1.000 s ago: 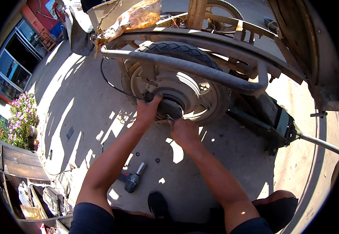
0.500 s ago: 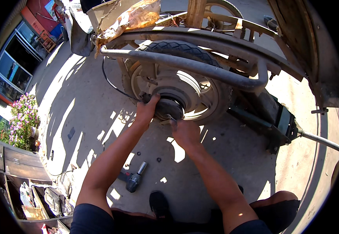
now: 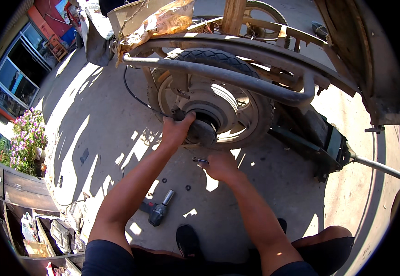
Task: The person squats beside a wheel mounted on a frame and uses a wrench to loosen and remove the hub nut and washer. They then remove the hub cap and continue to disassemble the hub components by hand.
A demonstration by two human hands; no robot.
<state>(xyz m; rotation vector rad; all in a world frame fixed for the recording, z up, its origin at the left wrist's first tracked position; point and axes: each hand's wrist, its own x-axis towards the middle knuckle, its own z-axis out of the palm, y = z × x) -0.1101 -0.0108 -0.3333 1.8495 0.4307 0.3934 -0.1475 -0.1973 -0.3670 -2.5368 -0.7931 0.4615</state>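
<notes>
My left hand is closed on the round, dark brake plate at the hub of a spoked wheel, its thumb along the upper edge. A dark gap shows between plate and hub. A black cable runs down to the plate beside my left fingers. Below and to the right of the plate, my right hand grips a small metal wrench. The wrench head points left, apart from the plate; most of its handle is hidden in the fist.
A grey tubular bar crosses above the wheel. On the right stands a dark green jack with a long handle. A cordless impact wrench and small dark rings, one of them a ring, lie on the concrete. An open toolbox sits lower left.
My right hand has drawn the wrench down off the plate. The plate and my left hand have shifted slightly to the right.
</notes>
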